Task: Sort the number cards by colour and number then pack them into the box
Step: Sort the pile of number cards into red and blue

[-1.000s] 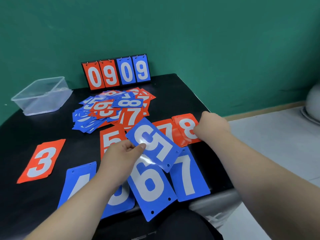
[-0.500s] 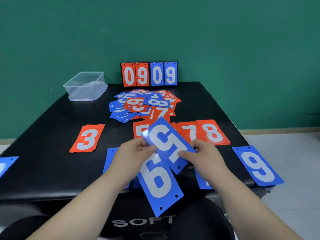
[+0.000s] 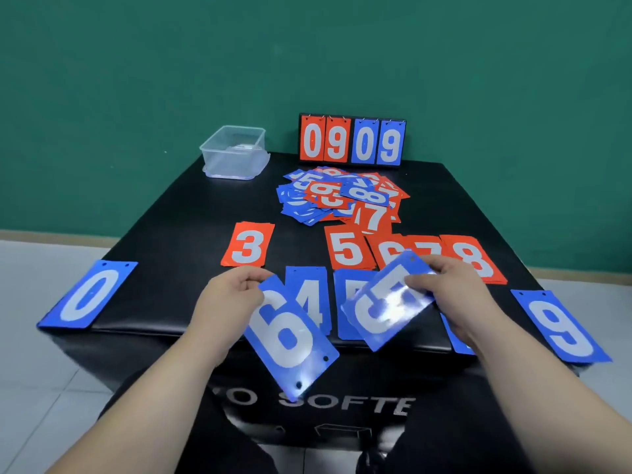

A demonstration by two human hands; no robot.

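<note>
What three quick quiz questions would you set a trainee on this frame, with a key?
1. Short answer: which card does the left hand hold?
2. True or false: the right hand is empty.
3. Where on the black table does the clear box stand? A) far left corner B) near right corner C) centre, under the loose pile

Key:
1. The blue 6 card.
2. False: it pinches the blue 5 card.
3. A.
</note>
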